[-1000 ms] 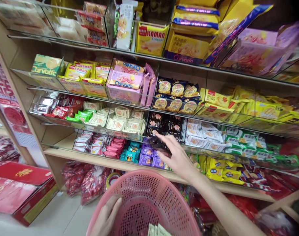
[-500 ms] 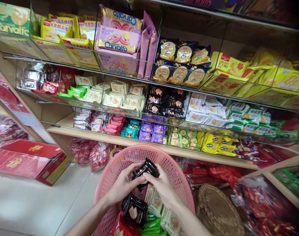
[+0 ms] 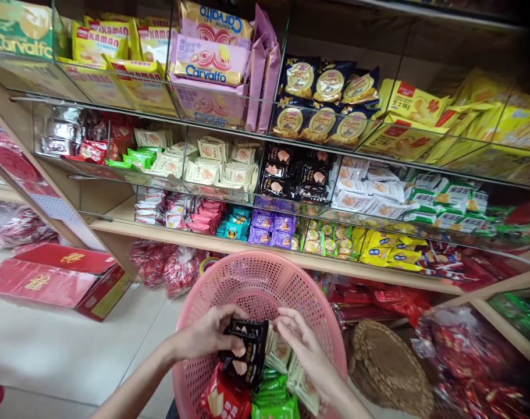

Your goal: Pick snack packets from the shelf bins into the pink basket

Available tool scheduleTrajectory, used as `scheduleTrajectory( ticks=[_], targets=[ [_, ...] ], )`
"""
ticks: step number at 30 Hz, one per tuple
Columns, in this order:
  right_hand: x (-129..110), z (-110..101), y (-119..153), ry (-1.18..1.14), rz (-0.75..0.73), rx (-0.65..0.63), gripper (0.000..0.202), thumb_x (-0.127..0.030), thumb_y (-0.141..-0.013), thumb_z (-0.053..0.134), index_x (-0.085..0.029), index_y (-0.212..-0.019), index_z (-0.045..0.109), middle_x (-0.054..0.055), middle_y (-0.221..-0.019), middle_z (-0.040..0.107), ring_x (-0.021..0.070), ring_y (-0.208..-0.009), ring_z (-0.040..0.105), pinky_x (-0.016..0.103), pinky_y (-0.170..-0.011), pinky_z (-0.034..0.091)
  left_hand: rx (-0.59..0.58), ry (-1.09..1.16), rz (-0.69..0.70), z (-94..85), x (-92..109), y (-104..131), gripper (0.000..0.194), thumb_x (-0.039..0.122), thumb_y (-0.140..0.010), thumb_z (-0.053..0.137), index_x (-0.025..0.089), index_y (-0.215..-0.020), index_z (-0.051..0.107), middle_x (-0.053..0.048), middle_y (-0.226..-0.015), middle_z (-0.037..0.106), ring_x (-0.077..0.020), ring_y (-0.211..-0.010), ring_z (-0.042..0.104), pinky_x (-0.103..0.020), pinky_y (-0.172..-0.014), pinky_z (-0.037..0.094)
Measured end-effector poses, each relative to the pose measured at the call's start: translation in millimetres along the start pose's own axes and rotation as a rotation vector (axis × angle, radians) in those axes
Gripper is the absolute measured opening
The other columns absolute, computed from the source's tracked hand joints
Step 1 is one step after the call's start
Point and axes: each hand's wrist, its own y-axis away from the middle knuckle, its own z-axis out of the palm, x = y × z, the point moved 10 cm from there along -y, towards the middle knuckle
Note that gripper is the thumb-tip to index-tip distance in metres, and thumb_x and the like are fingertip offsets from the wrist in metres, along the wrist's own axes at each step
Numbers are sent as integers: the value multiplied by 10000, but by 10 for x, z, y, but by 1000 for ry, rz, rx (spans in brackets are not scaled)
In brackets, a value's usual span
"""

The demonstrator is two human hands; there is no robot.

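- The left hand point(image 3: 207, 334) pinches a small stack of black foil snack packets point(image 3: 247, 331) between thumb and fingers, just inside the round pink perforated plastic basket point(image 3: 251, 279).
- The right hand point(image 3: 302, 343) hovers just beside those packets, fingers loosely spread and curled, gripping nothing.
- Below both hands, more black packets, cream wafer packets point(image 3: 278, 354), green packets point(image 3: 271, 393) and a red packet point(image 3: 221, 401) lie in the basket.
- Beyond the hands, glass-fronted shelves point(image 3: 230, 192) hold rows of snacks.
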Motion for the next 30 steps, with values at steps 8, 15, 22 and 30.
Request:
scheduleTrajectory(
  ticks=[8, 15, 22, 30],
  targets=[
    [143, 146, 28, 58, -17, -96, 384, -506, -789, 577, -261, -1083, 562, 76, -1152, 609, 213, -1124, 546, 381, -1008, 392, -66, -251, -38, 190, -53, 48, 363, 256, -664, 686, 212, -1012, 594, 87, -622, 569, -89, -604, 502, -176, -519, 339],
    [227, 436, 107, 371, -126, -248, 551, -490, -805, 554, -212, -1276, 490, 103, -1372, 476, 235, -1297, 393, 392, -1108, 281, -51, -313, -82, 210, -134, 89, 342, 256, -698, 653, 223, -1028, 570, 73, -685, 635, -114, -675, 544, -192, -619, 389],
    [354, 738, 107, 610, -168, -439, 728, -502, -750, 572, -160, -1368, 397, 134, -1427, 409, 290, -1334, 337, 423, -1109, 267, 78, -483, -43, 50, -247, 106, 319, 325, -738, 655, 235, -1035, 581, 18, -1014, 634, -161, -930, 560, -238, -804, 430],
    [860, 744, -86, 691, -172, -449, 739, -486, -721, 614, -177, -1362, 415, 127, -1386, 466, 304, -1271, 428, 406, -1069, 328, 103, -568, 15, 48, -416, 173, 420, 455, -797, 589, 311, -1190, 556, -23, -1349, 504, -246, -1245, 433, -345, -1052, 349]
  ],
)
